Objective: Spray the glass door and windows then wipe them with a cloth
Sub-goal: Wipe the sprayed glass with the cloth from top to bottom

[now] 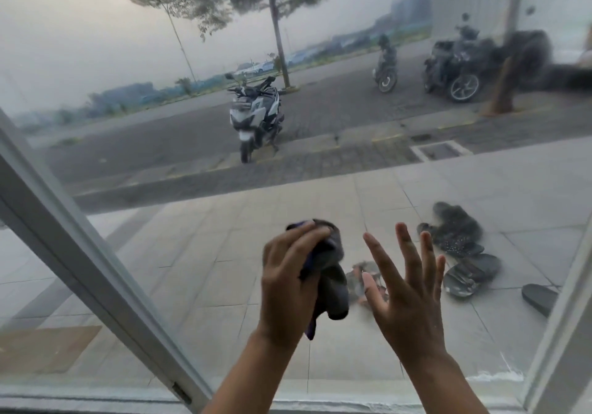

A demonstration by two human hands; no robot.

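At the lower middle of the glass pane (192, 125) | left hand (288, 282) clenches the bunched dark cloth (330, 272); right hand (407, 295) spread, holding nothing | progress: haze over upper pane, wiping looks unfinished, no sprayer visible | room: frame bar (83, 247) left, right frame (563, 301) and sill (384, 405) near; free glass above

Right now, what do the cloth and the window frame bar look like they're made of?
The cloth looks like soft fabric, maybe microfibre, matte dark grey with purple: it bunches and droops from the left hand. The frame bar looks like metal, probably aluminium, smooth pale satin finish: straight edges, even sheen.
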